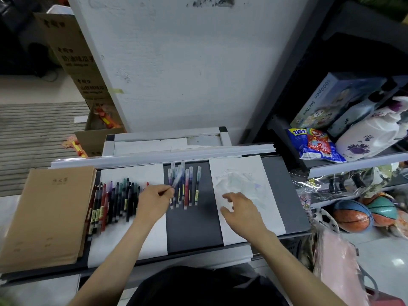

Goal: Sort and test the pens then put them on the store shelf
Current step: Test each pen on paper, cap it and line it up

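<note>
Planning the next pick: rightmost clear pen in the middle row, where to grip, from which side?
Probably pinch the rightmost clear pen mid-barrel, coming from above and its right. It lies flat, pointing away from the person, with bare shelf on the right and neighbouring pens close on the left.

Place: was a small general shop, pretty clearly.
Shelf (353,166): held a boxed puzzle (331,100), snack packs (313,144), a white bag (371,133).
Nearby: basketballs (352,215), printed cartons (72,56) stacked up.

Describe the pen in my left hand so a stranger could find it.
Start at the dark strip between the two white sheets, where clear pens lie in a row. The left hand pinches one pen, the only one slanted across its parallel neighbours.
</note>
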Demonstrator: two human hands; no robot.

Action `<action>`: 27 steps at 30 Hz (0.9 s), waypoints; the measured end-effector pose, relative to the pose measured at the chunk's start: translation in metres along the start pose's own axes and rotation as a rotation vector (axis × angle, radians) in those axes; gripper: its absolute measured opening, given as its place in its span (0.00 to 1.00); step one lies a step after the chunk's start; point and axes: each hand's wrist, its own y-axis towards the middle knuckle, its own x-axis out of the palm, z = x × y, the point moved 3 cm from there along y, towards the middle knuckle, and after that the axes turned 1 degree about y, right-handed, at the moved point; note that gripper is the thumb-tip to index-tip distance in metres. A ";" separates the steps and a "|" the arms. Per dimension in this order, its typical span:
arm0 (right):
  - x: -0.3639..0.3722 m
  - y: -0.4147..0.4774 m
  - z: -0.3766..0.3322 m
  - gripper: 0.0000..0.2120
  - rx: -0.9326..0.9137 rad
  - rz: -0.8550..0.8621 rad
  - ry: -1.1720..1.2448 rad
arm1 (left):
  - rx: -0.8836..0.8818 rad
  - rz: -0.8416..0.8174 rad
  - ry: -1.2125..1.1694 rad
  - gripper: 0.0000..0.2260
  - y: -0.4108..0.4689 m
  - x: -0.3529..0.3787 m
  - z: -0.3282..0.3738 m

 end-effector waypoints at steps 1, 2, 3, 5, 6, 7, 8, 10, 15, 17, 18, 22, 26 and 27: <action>0.000 -0.002 0.010 0.19 0.014 0.006 -0.119 | -0.018 0.068 0.013 0.10 0.006 -0.004 -0.005; 0.001 -0.003 0.018 0.20 0.037 0.009 -0.186 | -0.043 0.113 0.020 0.11 0.013 -0.007 -0.011; 0.001 -0.004 0.025 0.20 0.057 0.012 -0.230 | -0.066 0.138 0.028 0.12 0.018 -0.009 -0.016; 0.002 -0.005 0.034 0.20 0.066 0.031 -0.302 | -0.095 0.161 0.088 0.15 0.028 -0.008 -0.024; 0.003 -0.004 0.038 0.21 0.065 0.044 -0.335 | -0.105 0.164 0.140 0.16 0.030 -0.007 -0.025; 0.004 -0.003 0.040 0.21 0.066 0.057 -0.353 | -0.114 0.158 0.182 0.16 0.033 -0.006 -0.027; 0.004 -0.001 0.041 0.21 0.062 0.064 -0.361 | -0.118 0.150 0.212 0.17 0.035 -0.003 -0.027; 0.006 0.003 0.040 0.20 0.045 0.066 -0.370 | -0.120 0.141 0.260 0.19 0.039 0.002 -0.025; 0.008 0.019 0.030 0.21 -0.056 0.108 -0.431 | -0.141 0.089 0.313 0.21 0.044 0.014 -0.020; 0.010 0.026 0.029 0.23 -0.101 0.112 -0.478 | -0.129 0.081 0.324 0.24 0.044 0.013 -0.017; 0.012 0.029 0.028 0.23 -0.116 0.106 -0.502 | -0.117 0.077 0.325 0.25 0.042 0.012 -0.015; 0.018 0.037 0.029 0.24 -0.165 0.106 -0.545 | -0.056 0.060 0.325 0.26 0.035 0.010 -0.012; 0.023 0.041 0.038 0.24 -0.191 0.175 -0.625 | -0.044 0.122 0.360 0.14 0.028 -0.003 -0.027; 0.024 0.042 0.041 0.24 -0.206 0.194 -0.635 | -0.047 0.144 0.360 0.08 0.025 -0.009 -0.031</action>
